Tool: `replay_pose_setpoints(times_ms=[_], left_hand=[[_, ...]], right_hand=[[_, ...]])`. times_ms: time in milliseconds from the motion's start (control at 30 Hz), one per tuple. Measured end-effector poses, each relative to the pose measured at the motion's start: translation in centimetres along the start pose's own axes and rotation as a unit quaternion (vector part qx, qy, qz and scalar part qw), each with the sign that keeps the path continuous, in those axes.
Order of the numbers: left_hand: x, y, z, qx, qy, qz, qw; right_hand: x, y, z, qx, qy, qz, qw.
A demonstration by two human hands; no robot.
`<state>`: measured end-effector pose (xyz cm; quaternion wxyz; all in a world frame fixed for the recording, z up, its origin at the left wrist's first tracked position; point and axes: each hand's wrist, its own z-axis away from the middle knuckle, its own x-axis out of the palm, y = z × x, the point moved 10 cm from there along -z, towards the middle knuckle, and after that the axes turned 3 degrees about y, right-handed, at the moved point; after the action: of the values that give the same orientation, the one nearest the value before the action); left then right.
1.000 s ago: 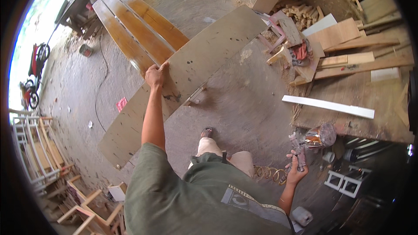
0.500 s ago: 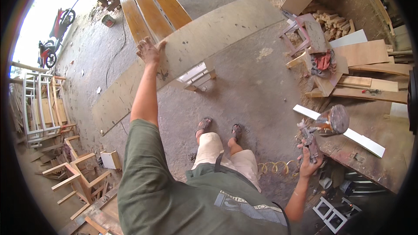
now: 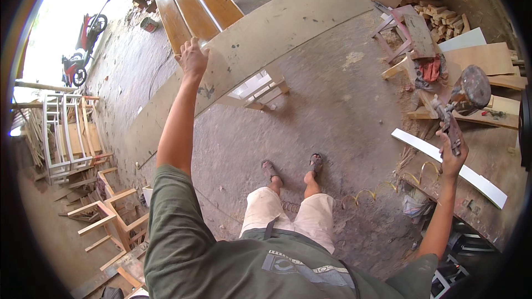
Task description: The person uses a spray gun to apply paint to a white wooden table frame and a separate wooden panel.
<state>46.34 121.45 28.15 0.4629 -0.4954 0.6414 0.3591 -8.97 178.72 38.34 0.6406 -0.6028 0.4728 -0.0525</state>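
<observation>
My left hand (image 3: 193, 62) is at the far edge of a long, thin, stained board (image 3: 288, 27), its fingers bent over that edge and the thumb apart. The board slants across the view from lower left to upper right. A white slatted wooden piece (image 3: 257, 89) shows partly from under it. In my raised right hand (image 3: 453, 152) is a paint-smeared spray gun (image 3: 448, 119), gripped by its handle. Its round, dirty cup (image 3: 472, 89) points up and away. A coiled yellow hose (image 3: 366, 195) runs across the floor toward that hand.
Varnished planks (image 3: 197, 5) lie beyond the board. At right, a workbench (image 3: 490, 174) bears a white strip (image 3: 476, 182), with a pink stool (image 3: 413, 33) and wood offcuts (image 3: 443, 19) farther off. Wooden frames (image 3: 113, 216) crowd the left; a red motorcycle (image 3: 80, 55) stands far left.
My right hand has raised the spray gun outward, up and to the right. My left hand's fingers, spread before, are now more bent at the board's edge. The view has shifted.
</observation>
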Motion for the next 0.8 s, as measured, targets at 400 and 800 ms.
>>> replay_pose_setpoints(times_ms=[400, 800], left_hand=[[-10.3, 4.8, 30.9, 0.252, -0.017, 0.266, 0.93], [-12.6, -0.8, 15.5, 0.238, 0.021, 0.216, 0.947]], right_hand=[[15.7, 1.5, 13.1, -0.053, 0.0, 0.017, 0.998], [20.3, 1.7, 20.1, -0.004, 0.037, 0.021, 0.999]])
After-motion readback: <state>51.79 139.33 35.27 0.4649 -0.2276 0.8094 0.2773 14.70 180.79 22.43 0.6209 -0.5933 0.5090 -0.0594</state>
